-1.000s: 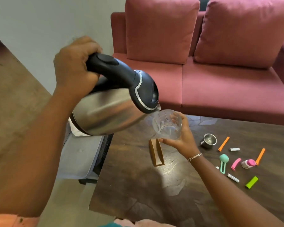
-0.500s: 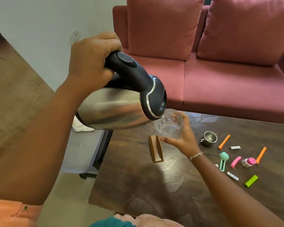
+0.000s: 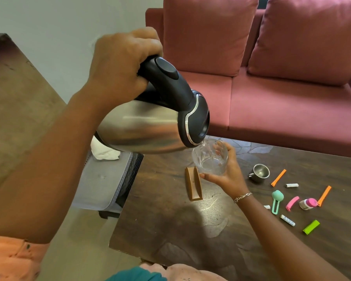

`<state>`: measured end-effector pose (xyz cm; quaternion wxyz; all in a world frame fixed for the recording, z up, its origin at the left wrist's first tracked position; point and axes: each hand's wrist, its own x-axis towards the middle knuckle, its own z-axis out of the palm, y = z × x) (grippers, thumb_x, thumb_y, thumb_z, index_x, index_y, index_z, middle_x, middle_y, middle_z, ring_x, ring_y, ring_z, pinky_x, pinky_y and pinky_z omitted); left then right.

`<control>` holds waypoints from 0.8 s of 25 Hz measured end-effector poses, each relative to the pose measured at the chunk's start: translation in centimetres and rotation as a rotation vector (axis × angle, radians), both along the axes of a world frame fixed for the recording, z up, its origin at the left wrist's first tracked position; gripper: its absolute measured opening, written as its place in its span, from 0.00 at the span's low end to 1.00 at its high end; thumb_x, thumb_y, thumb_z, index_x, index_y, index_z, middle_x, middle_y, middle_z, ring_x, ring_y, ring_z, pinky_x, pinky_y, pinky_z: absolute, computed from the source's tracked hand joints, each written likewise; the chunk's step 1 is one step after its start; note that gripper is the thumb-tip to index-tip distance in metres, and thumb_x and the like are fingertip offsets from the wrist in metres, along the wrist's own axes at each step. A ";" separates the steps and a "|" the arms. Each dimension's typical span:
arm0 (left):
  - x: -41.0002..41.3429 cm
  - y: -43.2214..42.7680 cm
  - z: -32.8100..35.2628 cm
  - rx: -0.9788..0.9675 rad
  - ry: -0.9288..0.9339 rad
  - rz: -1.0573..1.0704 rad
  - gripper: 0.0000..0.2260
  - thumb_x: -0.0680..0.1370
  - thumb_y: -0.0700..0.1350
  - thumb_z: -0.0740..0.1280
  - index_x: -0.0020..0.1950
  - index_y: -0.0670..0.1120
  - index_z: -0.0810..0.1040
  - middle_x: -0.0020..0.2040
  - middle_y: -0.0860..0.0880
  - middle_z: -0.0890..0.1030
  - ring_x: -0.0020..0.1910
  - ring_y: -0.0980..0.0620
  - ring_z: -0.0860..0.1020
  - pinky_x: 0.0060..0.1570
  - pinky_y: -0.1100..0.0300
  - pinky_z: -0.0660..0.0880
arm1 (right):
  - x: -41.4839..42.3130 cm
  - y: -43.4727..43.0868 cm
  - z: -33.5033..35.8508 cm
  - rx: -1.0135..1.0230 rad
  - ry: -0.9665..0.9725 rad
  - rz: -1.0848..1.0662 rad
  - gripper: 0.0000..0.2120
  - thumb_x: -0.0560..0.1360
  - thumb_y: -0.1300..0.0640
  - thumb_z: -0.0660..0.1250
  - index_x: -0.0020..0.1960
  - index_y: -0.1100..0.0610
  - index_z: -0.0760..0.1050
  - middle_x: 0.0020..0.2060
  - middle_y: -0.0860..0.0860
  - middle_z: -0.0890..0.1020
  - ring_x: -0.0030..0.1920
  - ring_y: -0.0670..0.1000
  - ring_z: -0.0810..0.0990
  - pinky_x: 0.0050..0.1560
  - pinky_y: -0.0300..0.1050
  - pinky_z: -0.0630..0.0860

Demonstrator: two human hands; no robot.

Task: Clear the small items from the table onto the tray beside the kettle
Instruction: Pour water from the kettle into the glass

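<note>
One kettle [image 3: 142, 128], one glass [image 3: 210, 157], one steel cup [image 3: 259, 173], two orange sticks [image 3: 278, 177] [image 3: 324, 195].

Peach speckled sleeve [image 3: 8, 258] on the left arm, silver chain bracelet [image 3: 243, 197] on the right wrist.

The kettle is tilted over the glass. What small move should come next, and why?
Probably tip the kettle back upright. The left hand grips its handle, the right hand holds the glass at the spout, and small items like the metal cup lie on the table: both hands are occupied.
</note>
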<state>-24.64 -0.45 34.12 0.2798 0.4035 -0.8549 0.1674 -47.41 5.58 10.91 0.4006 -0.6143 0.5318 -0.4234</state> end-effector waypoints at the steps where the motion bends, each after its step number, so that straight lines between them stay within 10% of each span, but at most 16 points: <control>1: 0.0 0.1 0.1 -0.002 -0.003 0.005 0.08 0.66 0.38 0.61 0.41 0.39 0.78 0.41 0.42 0.80 0.36 0.38 0.76 0.32 0.51 0.72 | 0.0 0.1 0.1 0.006 -0.006 -0.001 0.44 0.55 0.50 0.77 0.65 0.52 0.58 0.61 0.48 0.69 0.60 0.38 0.69 0.59 0.23 0.65; 20: -1.1 0.8 1.1 -0.035 -0.109 -0.012 0.13 0.69 0.43 0.58 0.43 0.37 0.78 0.42 0.39 0.80 0.35 0.39 0.76 0.36 0.60 0.64 | -0.8 0.8 -0.3 0.000 -0.053 -0.001 0.44 0.53 0.45 0.75 0.64 0.49 0.58 0.58 0.43 0.70 0.60 0.37 0.69 0.56 0.21 0.66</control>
